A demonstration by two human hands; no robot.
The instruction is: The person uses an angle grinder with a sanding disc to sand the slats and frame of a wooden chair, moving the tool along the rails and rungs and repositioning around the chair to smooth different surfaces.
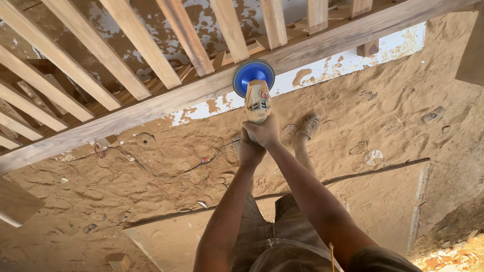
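Person, seen from a head-worn camera looking down.
- Arms: bare from the shoulder edge to the wrists; no sleeves, gloves, watch or rings visible on the left hand (250, 149) or the right hand (264, 132).
- Trousers (275, 236): grey-brown cloth, creased, dust-coated, below the forearms.
- Sandal (308, 125): pale, strapped, dusty, just beside the right hand; the other foot is mostly hidden behind the hands.

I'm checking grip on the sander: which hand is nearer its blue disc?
Right. The right hand wraps the sander body higher up, closer to the blue disc; the left hand grips just behind it, farther from the disc.
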